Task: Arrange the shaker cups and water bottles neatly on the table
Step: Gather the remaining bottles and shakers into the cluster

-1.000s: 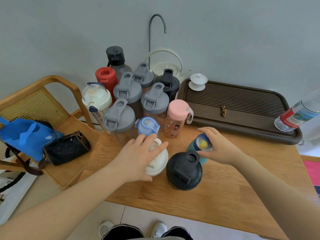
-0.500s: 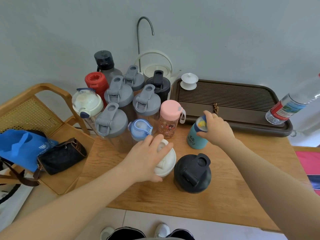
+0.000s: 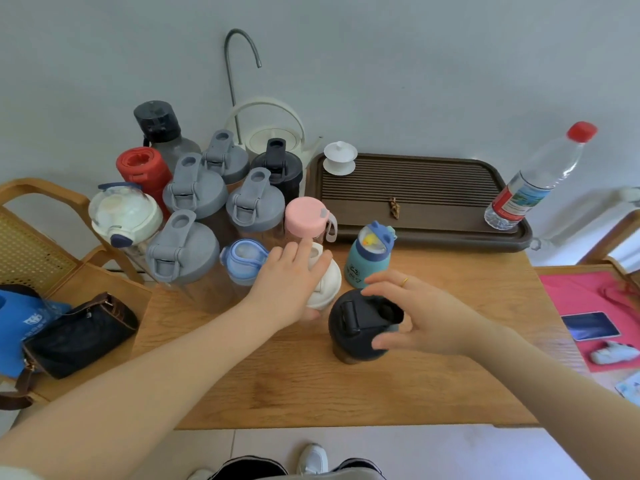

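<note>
My left hand (image 3: 287,289) lies over the white-lidded shaker (image 3: 327,285) at the front of the cluster and grips its lid. Spread around the lid of the black shaker (image 3: 353,320) is my right hand (image 3: 426,317), thumb in front and fingers behind it, not clearly closed on it. A small teal bottle (image 3: 363,268) with a duck lid stands free beside the pink-lidded bottle (image 3: 304,216). Behind these crowd several grey-lidded shakers (image 3: 180,247), a blue-lidded bottle (image 3: 242,258), a red bottle (image 3: 138,164) and dark ones.
A brown tea tray (image 3: 433,216) fills the back right of the wooden table (image 3: 311,382), with a clear plastic water bottle (image 3: 526,192) on its right end and a white lidded cup (image 3: 339,157). A chair (image 3: 45,192) with bags (image 3: 79,330) stands left.
My right hand set the teal bottle down beside the pink one, let go, and came back over the black shaker. My left hand stayed on the white-lidded shaker.
</note>
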### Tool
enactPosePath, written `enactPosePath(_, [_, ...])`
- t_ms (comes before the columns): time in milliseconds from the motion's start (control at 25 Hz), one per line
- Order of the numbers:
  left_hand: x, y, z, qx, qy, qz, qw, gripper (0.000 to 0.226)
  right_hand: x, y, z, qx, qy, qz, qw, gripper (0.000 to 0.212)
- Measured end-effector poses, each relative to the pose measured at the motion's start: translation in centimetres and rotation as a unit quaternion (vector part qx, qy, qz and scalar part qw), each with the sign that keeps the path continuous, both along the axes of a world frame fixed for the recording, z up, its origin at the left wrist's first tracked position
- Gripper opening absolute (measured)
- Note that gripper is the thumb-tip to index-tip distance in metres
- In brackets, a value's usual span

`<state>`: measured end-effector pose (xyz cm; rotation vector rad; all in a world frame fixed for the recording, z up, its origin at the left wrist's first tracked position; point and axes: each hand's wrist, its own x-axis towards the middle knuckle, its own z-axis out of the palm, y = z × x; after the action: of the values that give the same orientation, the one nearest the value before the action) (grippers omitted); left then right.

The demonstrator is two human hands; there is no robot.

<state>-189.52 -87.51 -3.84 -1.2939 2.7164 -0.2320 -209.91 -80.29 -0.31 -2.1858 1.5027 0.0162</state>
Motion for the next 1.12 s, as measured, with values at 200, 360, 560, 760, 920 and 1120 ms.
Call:
enactPosePath(200, [-0.3, -0.4, -0.1, -0.027, -0.001, 0.021, 0.999, 0.085, 0.4, 0.0, -0.6, -0.01, 0.038, 0.028, 0.999, 0.058])
enactPosePath(360, [0.1, 0.4, 0.1, -0.003, 0.037, -0.019, 0.999, 0.093, 0.6, -1.4, 0.2, -0.055, 0.089, 0.088, 0.991, 0.049])
enactPosePath(560, [0.8, 3.1, 0.2, 0.092, 0.099, -0.118, 0.984, 0.114, 1.4, -2.8, -0.8, -0.124, 0.103, 0.099, 0.982, 0.051])
enactPosePath(760, [-0.5, 3.2, -0.4, 0.1, 0.153, -0.105, 0.978, 0.106, -1.3, -4.9, -1.6, -0.172, -0.031, -0.045, 0.984, 0.06])
enactPosePath(920, [-2.1, 3.1, -0.8, 0.049, 0.087, -0.147, 0.984, 0.095, -2.5, -8.3, -3.2, -0.103, -0.062, -0.156, 0.98, 0.059])
enactPosePath(1120, [-2.9, 2.7, -0.6, 0.097, 0.079, -0.13, 0.984, 0.088, -1.3, -11.2, -3.9, -0.012, 0.004, -0.135, 0.991, 0.064])
